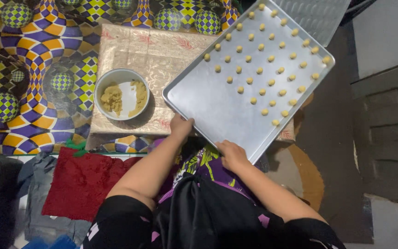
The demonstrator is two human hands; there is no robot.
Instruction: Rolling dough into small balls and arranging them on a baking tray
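A large metal baking tray [208, 99] lies tilted across a low gold-patterned box top [134, 50], its far half covered with several rows of small yellow dough balls [266, 60]. My left hand [181, 126] grips the tray's near edge at its left corner. My right hand [231, 154] holds the same near edge further right. A white bowl [121, 93] with lumps of yellow dough sits on the box top, left of the tray.
A floor mat with purple, yellow and green checks [38, 69] spreads to the left. A red cloth [81, 182] and grey fabric [35, 203] lie near my knees. Dark floor and a grey panel [385, 133] are at right. Another metal tray [316, 14] shows at top.
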